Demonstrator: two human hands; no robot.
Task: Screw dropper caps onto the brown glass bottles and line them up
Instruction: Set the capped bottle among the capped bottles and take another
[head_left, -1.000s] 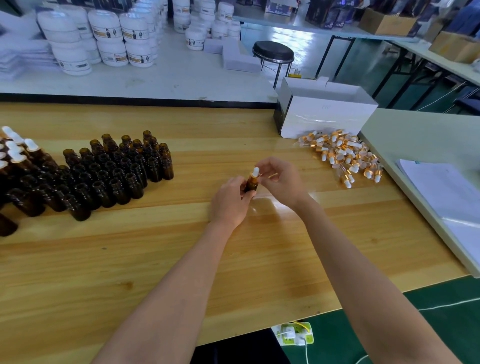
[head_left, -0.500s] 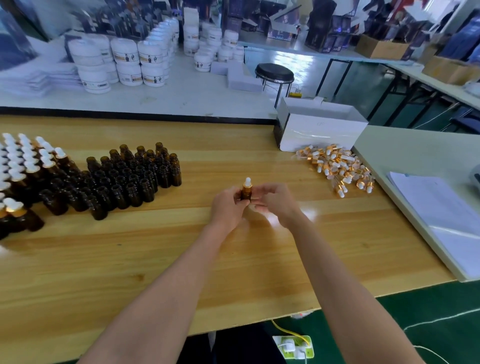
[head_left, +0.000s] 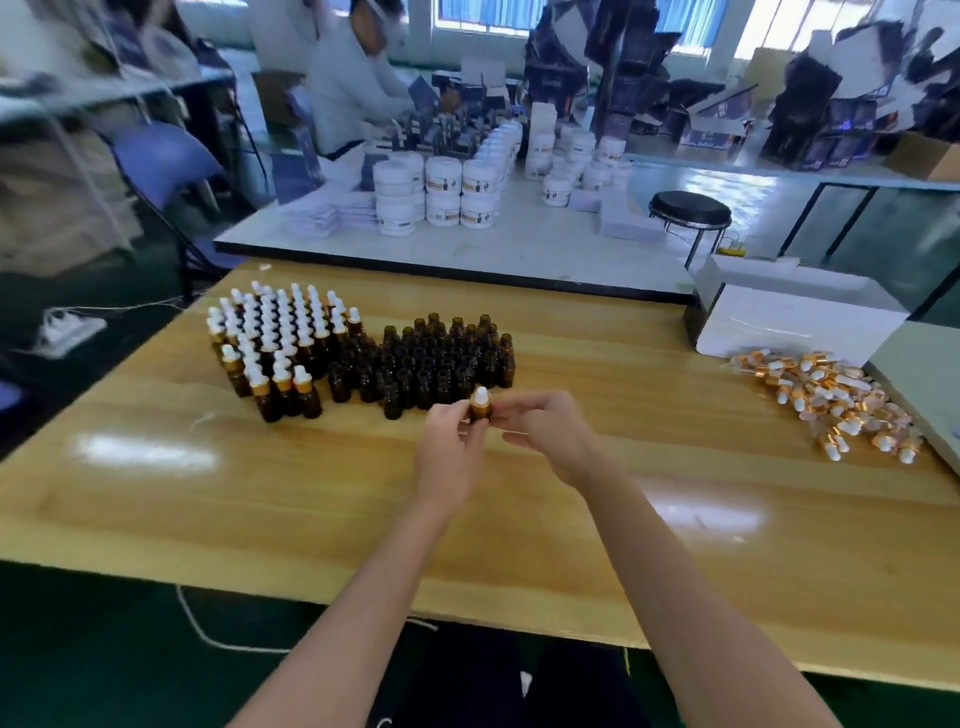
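A small brown glass bottle with a gold and white dropper cap (head_left: 481, 402) is upright between my hands above the wooden table (head_left: 311, 493). My left hand (head_left: 448, 447) grips the bottle's body. My right hand (head_left: 545, 431) has its fingertips on the cap's gold collar. Behind them stands a block of uncapped brown bottles (head_left: 431, 361). To its left stand several rows of capped bottles (head_left: 275, 332). A loose pile of dropper caps (head_left: 831, 405) lies at the far right of the table.
A white open box (head_left: 789, 322) stands behind the cap pile. A white bench with white jars (head_left: 441, 192) lies beyond the table, with a black stool (head_left: 688, 210) and a person in white (head_left: 353, 73) further back. A power strip (head_left: 65, 327) lies on the floor at left.
The view has swung left and up, so the capped rows and the room behind now show. My hands stay together on the same bottle, which now stands straighter with the cap seated.
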